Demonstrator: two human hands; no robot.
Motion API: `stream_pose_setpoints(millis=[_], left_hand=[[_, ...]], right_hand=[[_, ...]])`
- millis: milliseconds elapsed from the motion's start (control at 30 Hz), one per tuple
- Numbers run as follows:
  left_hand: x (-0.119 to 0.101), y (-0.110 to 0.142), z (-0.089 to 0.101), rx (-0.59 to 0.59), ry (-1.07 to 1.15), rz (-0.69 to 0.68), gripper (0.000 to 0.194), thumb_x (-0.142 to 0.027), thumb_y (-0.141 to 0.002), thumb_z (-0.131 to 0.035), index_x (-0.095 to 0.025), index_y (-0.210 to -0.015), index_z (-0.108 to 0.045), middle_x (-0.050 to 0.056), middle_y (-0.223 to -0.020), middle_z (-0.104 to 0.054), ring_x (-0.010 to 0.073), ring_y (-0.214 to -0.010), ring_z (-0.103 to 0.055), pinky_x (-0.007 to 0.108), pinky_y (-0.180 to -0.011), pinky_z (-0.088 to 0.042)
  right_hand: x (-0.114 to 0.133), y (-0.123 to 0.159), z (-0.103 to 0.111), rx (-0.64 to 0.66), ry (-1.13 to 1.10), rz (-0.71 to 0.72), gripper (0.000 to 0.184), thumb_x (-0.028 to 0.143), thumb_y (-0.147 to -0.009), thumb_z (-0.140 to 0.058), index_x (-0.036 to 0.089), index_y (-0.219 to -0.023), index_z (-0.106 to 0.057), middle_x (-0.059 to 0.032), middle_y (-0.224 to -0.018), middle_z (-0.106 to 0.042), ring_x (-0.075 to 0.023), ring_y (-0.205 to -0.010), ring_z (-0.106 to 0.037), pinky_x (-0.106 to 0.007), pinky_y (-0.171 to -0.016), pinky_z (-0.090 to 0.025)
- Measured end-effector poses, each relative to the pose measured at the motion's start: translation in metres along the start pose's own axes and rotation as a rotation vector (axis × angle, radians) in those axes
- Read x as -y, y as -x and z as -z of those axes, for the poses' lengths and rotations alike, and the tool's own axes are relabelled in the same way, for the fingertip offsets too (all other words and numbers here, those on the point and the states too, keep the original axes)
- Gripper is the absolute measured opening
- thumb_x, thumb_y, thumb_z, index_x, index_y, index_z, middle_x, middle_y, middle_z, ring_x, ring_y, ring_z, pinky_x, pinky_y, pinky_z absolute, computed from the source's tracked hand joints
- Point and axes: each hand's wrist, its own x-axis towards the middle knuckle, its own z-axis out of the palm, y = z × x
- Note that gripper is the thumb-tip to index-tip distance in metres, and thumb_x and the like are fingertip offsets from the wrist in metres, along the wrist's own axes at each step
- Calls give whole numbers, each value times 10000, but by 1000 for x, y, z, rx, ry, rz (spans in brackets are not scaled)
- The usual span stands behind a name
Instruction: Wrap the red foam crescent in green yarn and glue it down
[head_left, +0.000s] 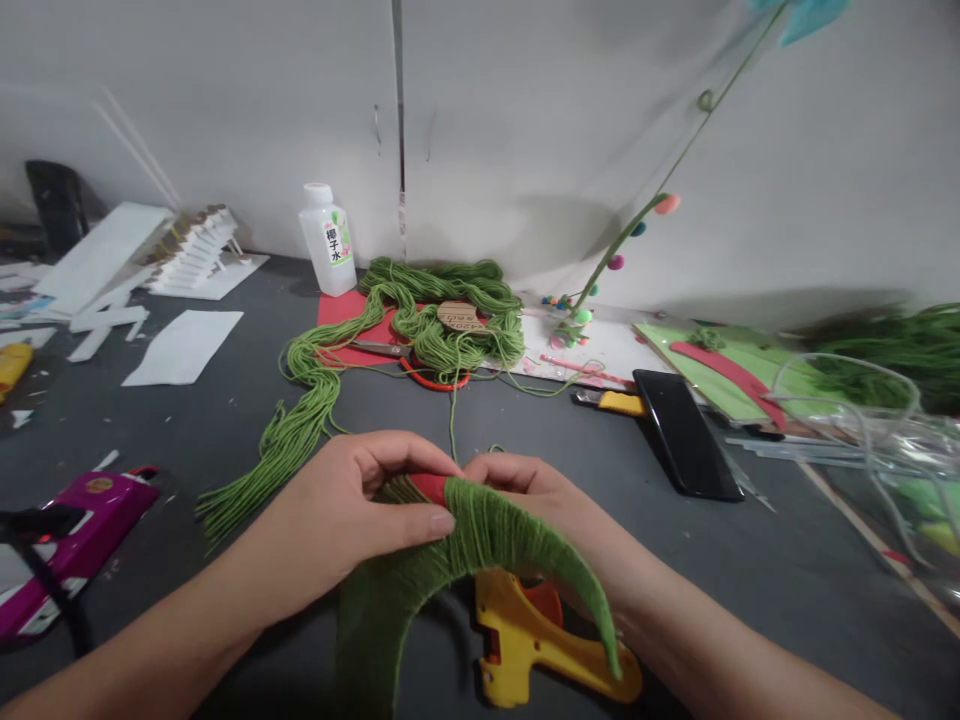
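Note:
A curved piece wrapped in green yarn (499,530) arches across the front, with a bare red patch near its bend. My left hand (367,500) is closed on it, thumb in front and fingers behind. My right hand (540,490) is closed at the piece's far side, its fingertips partly hidden; a yarn strand runs from there back to the green yarn bundle (465,335). Below the piece lies a yellow hot glue gun (525,640). Orange-handled scissors (382,348) rest partly under the yarn bundle.
A white bottle (328,240) stands by the wall. At right lie a black phone (686,430), a utility knife (619,402) and clear tubing. A purple device (82,545) and white scraps (184,347) are at left. A pom-pom stem (622,235) leans at the back.

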Motion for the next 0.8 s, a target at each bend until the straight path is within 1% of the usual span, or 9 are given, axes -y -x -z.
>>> stream_pose_setpoints(millis=[133,267,333,400,500,567,667,733,800], left_hand=[[9,-5,5,-63,161,-51,170,-208,-670,-745,-216,-793,-629,-70,-683,-651,75,-618,-575,164,-582,-448],[12,-10,10,-131,219,-54,182,-217,-672,-747,-196,-780,-601,-59,-665,-636,76,-591,-559,178,-573,-448],[11,-11,11,-163,223,-57,176,-211,-683,-733,-196,-782,-588,-61,-666,-618,76,-593,-549,181,-571,-442],[11,-11,11,-190,212,-68,178,-212,-692,-724,-203,-788,-574,-68,-660,-597,73,-593,-534,174,-562,-426],[11,-9,7,-175,203,-74,181,-213,-695,-720,-201,-756,-551,-73,-642,-577,63,-577,-506,158,-538,-396],[11,-7,3,-159,215,-72,180,-199,-693,-717,-194,-726,-540,-74,-626,-562,58,-565,-487,153,-528,-384],[12,-6,0,-130,249,-58,185,-183,-677,-719,-190,-711,-537,-75,-620,-544,57,-559,-472,156,-527,-374],[12,-6,0,-104,257,-45,164,-227,-688,-716,-196,-734,-562,-69,-641,-552,64,-567,-484,168,-534,-379],[11,-6,1,-126,194,-65,149,-308,-715,-696,-206,-777,-605,-54,-684,-585,84,-601,-514,188,-559,-399]], right_hand=[[1,4,1,13,419,257,110,148,-727,-544,166,-621,-568,44,-546,-514,-80,-510,-452,-192,-518,-367],[-1,9,1,-140,967,592,175,182,-829,-474,167,-726,-615,-17,-687,-602,-139,-661,-527,-255,-650,-395],[-1,10,0,-172,1094,631,180,216,-851,-470,171,-819,-641,-35,-728,-623,-149,-677,-542,-265,-659,-394],[0,9,-3,-182,1042,549,156,251,-841,-502,178,-835,-639,-17,-686,-602,-133,-622,-521,-244,-603,-386],[2,6,-5,-162,765,353,183,310,-804,-550,174,-683,-576,36,-564,-479,-93,-516,-416,-208,-497,-337],[2,3,-5,-146,610,277,242,331,-785,-560,172,-610,-512,52,-535,-413,-77,-490,-362,-198,-460,-300],[0,1,-4,-174,570,304,267,311,-767,-565,172,-558,-475,56,-524,-391,-73,-494,-347,-201,-458,-280],[-1,1,-4,-208,608,339,273,292,-761,-562,174,-533,-470,55,-513,-392,-75,-492,-353,-206,-460,-281],[-1,3,-5,-233,631,340,281,292,-757,-560,177,-519,-463,56,-496,-394,-74,-474,-354,-209,-452,-281]])
